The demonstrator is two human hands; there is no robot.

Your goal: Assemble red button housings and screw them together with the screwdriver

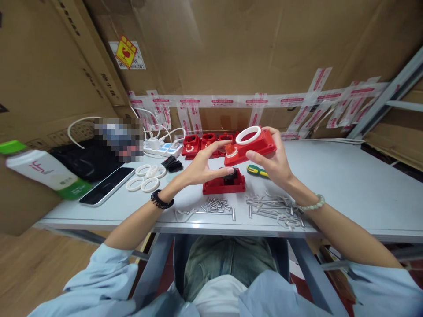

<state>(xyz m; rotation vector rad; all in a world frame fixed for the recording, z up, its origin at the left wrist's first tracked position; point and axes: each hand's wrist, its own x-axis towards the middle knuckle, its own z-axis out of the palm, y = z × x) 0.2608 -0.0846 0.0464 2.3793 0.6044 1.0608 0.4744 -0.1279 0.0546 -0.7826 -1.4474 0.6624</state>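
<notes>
One red cover (265, 141), fitted with a white ring (246, 142), is at frame center, grasped in the right hand's (278, 164) grip. The left hand's (200, 165) grip is spread, thumb above the red base (211, 188); contact cannot be determined. Screws (216, 205) lie on the desk (333, 176), lower center.

A phone (107, 186) lies just beside a green-capped bottle (42, 169).
</notes>
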